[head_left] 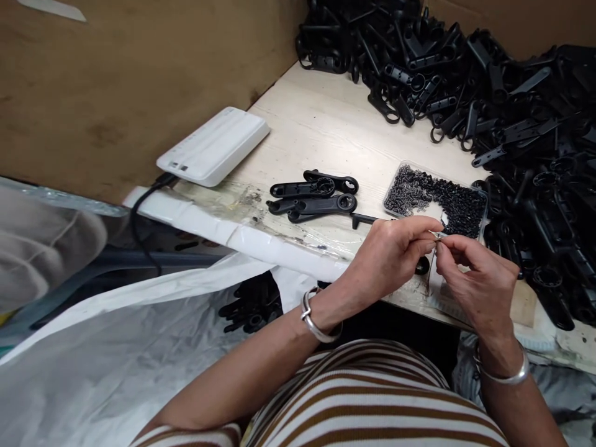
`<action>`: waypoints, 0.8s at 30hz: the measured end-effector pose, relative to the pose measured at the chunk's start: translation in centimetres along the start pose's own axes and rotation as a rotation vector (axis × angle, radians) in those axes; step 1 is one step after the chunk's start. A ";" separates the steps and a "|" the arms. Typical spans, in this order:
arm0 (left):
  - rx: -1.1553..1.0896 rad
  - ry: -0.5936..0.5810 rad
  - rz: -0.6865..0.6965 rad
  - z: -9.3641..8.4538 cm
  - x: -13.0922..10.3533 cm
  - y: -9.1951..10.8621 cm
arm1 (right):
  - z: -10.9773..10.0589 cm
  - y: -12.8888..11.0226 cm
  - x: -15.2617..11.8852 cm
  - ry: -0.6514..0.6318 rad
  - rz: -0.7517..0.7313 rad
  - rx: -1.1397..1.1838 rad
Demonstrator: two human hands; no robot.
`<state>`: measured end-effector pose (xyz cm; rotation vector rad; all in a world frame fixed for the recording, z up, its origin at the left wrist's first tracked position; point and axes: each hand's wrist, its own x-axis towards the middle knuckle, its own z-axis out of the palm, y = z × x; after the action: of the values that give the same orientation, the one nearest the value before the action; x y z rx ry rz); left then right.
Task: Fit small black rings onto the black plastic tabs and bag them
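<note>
Fingers of left hand and right hand pinched together on tiny piece (too small to identify, long axis unclear), both equally near; tray just beyond, black arms left.

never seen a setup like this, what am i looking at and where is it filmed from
There is no robot here: these are a person's two bare hands, the left and the right, seen in one picture from a camera worn on the head, looking forward and down. On the table lie a big heap of black plastic parts, a few similar pieces, a clear tray of tiny parts and a white box with a cable. The fingertips meet around something too small to identify.
</note>
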<state>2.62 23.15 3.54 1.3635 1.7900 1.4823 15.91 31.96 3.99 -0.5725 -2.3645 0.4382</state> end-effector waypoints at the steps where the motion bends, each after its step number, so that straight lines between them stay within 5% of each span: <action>1: -0.002 -0.017 0.011 -0.2 -0.1 -0.1 | 0.1 0.0 -0.1 0.013 0.027 0.009; 11: 0.499 -0.080 0.224 -3.4 -3.0 -0.5 | -1.2 1.7 -2.4 -0.130 0.246 0.101; 17: 0.673 -0.267 0.189 -2.7 -3.1 -0.9 | -0.7 1.1 -3.2 -0.211 0.177 0.075; 24: 0.647 -0.246 0.157 -1.8 -3.7 -1.6 | -0.5 0.3 -3.0 -0.225 0.022 -0.011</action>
<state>2.08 19.16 1.80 1.9262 2.1208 0.7602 18.37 30.81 2.62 -0.5801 -2.5779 0.5241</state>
